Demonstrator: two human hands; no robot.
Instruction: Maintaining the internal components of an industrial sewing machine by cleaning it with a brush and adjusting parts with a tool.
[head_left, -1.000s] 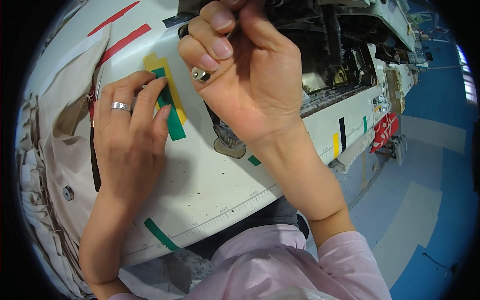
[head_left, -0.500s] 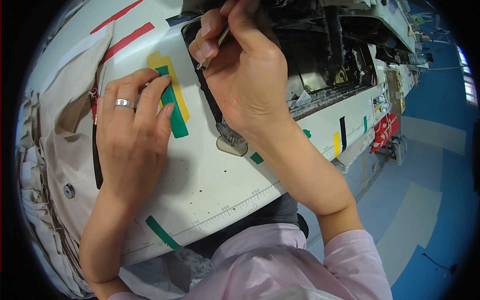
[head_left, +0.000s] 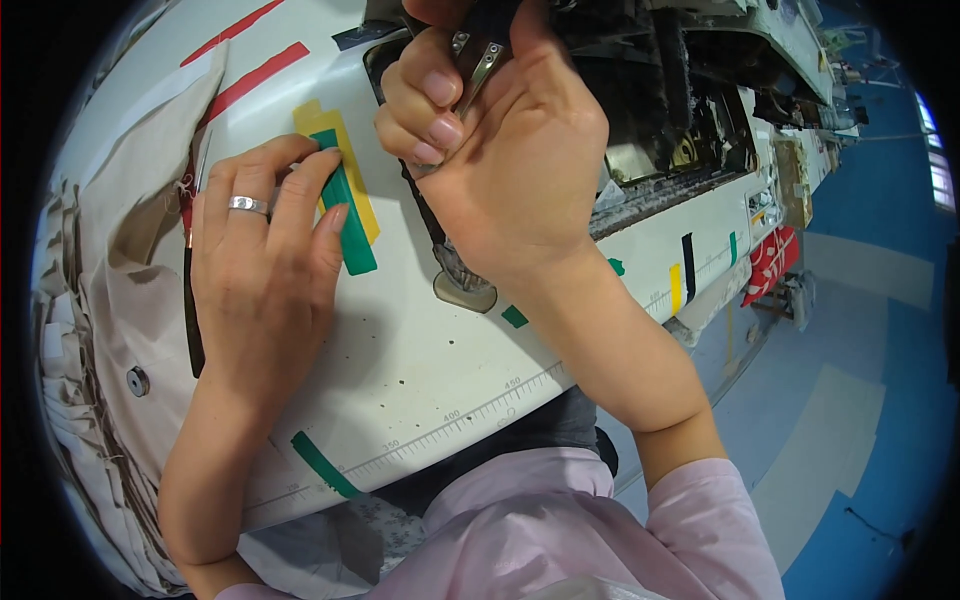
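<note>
My left hand (head_left: 262, 260), a ring on one finger, rests on the white sewing-machine table (head_left: 400, 350). Its bent fingertips touch the table by a green tape strip (head_left: 352, 238) stuck over a yellow one (head_left: 362, 200), with the thumb apart from the index finger. Raised above the table's dark opening (head_left: 640, 150), my right hand (head_left: 500, 140) has its fingers wrapped round a small tool (head_left: 482, 68). Its dark upper part and narrow riveted metal strips show; the rest is hidden by my fingers and the frame's top edge.
Beige fabric pieces (head_left: 110, 300) lie stacked at the left, with a round metal bobbin (head_left: 138, 381) on them. A slim dark-handled tool (head_left: 193, 310) lies beside my left hand. The machine head (head_left: 750, 50) overhangs the opening. A ruler scale (head_left: 450, 413) runs along the near edge.
My right hand has turned and shifted slightly right, and the tool's riveted strips now show between its fingers. My left hand has hardly moved.
</note>
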